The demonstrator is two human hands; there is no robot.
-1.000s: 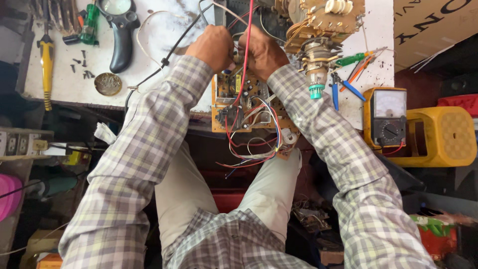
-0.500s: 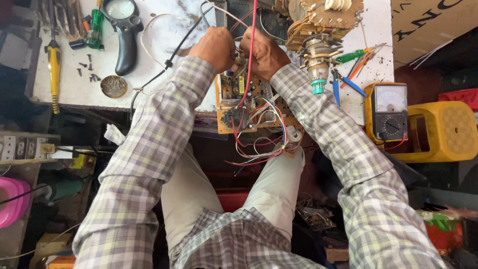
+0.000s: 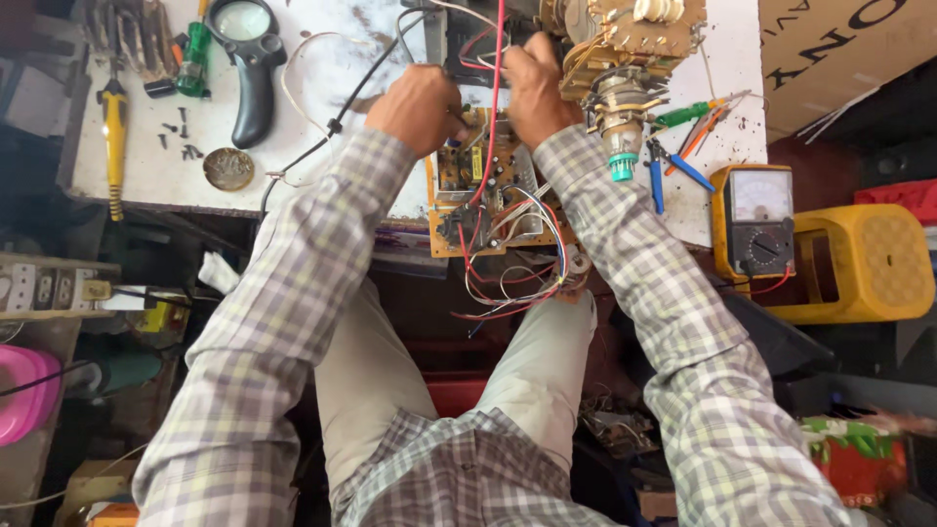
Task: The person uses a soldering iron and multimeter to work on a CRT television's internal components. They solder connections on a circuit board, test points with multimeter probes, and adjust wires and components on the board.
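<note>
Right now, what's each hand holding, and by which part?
Left hand grips a thin rod-like tool by its rear end, tip toward the circuit board. Right hand is on the board's upper edge; whether it grips anything cannot be told.

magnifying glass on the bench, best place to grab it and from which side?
Probably by the black handle of the magnifying glass. It lies flat with the round lens at the far end and the thick handle pointing toward the person. Come from above, closing across the handle's sides, clear of the glass.

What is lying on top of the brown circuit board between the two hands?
Red, white and blue wires cross the circuit board and hang off its near edge. The left hand and right hand cover its far end.
</note>
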